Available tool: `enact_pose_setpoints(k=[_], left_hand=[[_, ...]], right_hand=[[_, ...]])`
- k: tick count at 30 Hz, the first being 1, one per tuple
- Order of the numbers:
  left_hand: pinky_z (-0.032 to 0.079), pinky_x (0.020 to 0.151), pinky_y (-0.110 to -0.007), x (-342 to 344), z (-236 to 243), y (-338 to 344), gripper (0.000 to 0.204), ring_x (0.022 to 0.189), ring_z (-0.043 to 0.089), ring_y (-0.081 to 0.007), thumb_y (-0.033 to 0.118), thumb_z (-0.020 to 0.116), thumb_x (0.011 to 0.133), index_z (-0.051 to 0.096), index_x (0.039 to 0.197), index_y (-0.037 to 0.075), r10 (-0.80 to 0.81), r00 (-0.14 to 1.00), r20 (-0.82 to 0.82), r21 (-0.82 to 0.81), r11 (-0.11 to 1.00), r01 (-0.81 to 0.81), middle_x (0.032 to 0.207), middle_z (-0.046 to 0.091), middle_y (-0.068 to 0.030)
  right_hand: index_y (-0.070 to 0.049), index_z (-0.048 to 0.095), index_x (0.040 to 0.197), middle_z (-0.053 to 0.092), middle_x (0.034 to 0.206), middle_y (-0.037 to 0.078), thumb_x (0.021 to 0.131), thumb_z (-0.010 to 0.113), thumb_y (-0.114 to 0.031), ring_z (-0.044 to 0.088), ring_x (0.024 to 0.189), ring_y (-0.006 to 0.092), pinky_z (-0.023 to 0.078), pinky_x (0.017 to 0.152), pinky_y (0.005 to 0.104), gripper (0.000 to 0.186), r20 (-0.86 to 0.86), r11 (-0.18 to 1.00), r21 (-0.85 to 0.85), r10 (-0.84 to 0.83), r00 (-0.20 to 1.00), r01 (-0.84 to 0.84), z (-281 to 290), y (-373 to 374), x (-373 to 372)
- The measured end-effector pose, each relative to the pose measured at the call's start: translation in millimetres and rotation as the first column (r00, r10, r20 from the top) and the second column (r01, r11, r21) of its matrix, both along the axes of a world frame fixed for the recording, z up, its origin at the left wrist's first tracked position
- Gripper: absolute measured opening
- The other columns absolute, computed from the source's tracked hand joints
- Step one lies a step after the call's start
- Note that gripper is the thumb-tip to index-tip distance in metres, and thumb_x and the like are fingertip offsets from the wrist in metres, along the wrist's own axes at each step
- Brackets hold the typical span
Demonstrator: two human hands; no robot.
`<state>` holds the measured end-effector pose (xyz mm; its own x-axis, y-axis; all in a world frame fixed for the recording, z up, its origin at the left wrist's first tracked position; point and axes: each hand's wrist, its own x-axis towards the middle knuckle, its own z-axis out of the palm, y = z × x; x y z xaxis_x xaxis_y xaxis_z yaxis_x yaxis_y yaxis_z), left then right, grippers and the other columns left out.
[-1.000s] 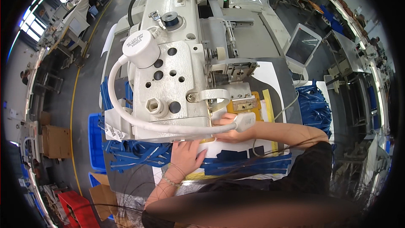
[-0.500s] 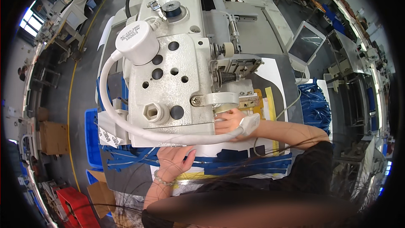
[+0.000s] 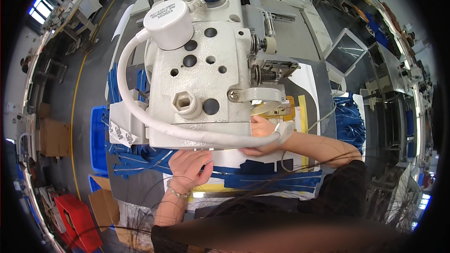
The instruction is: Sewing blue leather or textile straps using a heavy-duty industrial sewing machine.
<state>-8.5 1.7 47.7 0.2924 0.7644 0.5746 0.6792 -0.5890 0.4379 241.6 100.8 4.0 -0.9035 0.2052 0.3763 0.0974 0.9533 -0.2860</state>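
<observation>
A large white industrial sewing machine (image 3: 201, 79) fills the middle of the view and hides the work under its head. At its lower front edge is my left hand (image 3: 188, 167), a beaded bracelet at the wrist. Its thumb stands apart from fingers that lie stretched out, their tips running out of sight under the head. My right hand (image 3: 265, 137) reaches in from the right beside the needle area. The white cable crosses it, and I cannot see what its fingertips touch. Blue zipper strips (image 3: 274, 180) lie across the white work surface just in front of both hands.
A bundle of blue zipper strips (image 3: 350, 122) hangs at the right, below a tilted screen (image 3: 347, 51). A blue bin (image 3: 98, 140), a cardboard box (image 3: 104, 206) and a red container (image 3: 78, 222) stand at the left. A thick white cable (image 3: 206, 136) loops across the machine front.
The view has shifted, so the machine sits higher and further right. My right fingers, earlier spread by the needle area, are now drawn more together. My left hand stays at the front edge.
</observation>
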Motion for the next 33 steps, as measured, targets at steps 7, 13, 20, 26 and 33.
enact_pose_setpoints(k=[7,13,20,26,33], left_hand=[[0.046,0.059,-0.026,-1,3,4,0.010,0.065,0.064,-0.0178,0.008,0.068,0.065,0.066,0.074,0.009,0.003,0.999,0.051,0.013,1.000,-0.004,0.078,0.069,-0.0038],[0.046,0.058,-0.025,2,2,4,0.009,0.066,0.064,-0.0172,0.006,0.068,0.065,0.066,0.074,0.009,-0.005,0.995,0.100,0.068,0.998,-0.002,0.075,0.068,-0.0033],[0.045,0.056,-0.026,-11,-1,11,0.007,0.062,0.063,-0.0186,0.005,0.066,0.067,0.065,0.073,0.006,0.045,0.995,0.095,0.121,0.991,-0.056,0.071,0.066,-0.0046],[0.044,0.054,-0.027,-11,-4,13,0.007,0.060,0.062,-0.0197,0.004,0.066,0.067,0.064,0.074,0.005,0.050,0.992,0.114,0.171,0.983,-0.070,0.070,0.065,-0.0051],[0.044,0.053,-0.028,-6,-5,13,0.008,0.058,0.060,-0.0203,0.004,0.067,0.066,0.063,0.073,0.006,0.017,0.996,0.091,0.161,0.986,-0.031,0.068,0.064,-0.0051]], right_hand=[[-0.008,0.059,0.113,0.056,0.100,0.003,0.075,0.065,-0.028,0.052,0.092,0.0206,0.038,0.068,0.0349,0.043,-0.026,0.998,0.045,-0.048,0.998,0.049,-4,-2,-3],[-0.013,0.061,0.110,0.055,0.093,0.004,0.076,0.065,-0.026,0.052,0.088,0.0198,0.038,0.070,0.0342,0.037,0.106,0.997,0.039,-0.076,0.991,0.073,0,-4,-3],[-0.013,0.064,0.107,0.060,0.094,0.004,0.077,0.064,-0.019,0.054,0.091,0.0197,0.041,0.078,0.0318,0.030,-0.123,0.970,-0.187,-0.182,0.976,0.157,7,1,3],[-0.014,0.066,0.104,0.059,0.099,0.001,0.072,0.064,-0.010,0.055,0.092,0.0209,0.043,0.082,0.0320,0.032,-0.123,0.891,-0.289,-0.397,0.909,0.350,10,2,3],[-0.015,0.064,0.105,0.057,0.094,0.002,0.078,0.060,-0.010,0.057,0.089,0.0220,0.047,0.078,0.0363,0.028,-0.051,0.967,0.030,-0.253,0.966,0.255,7,-10,3]])
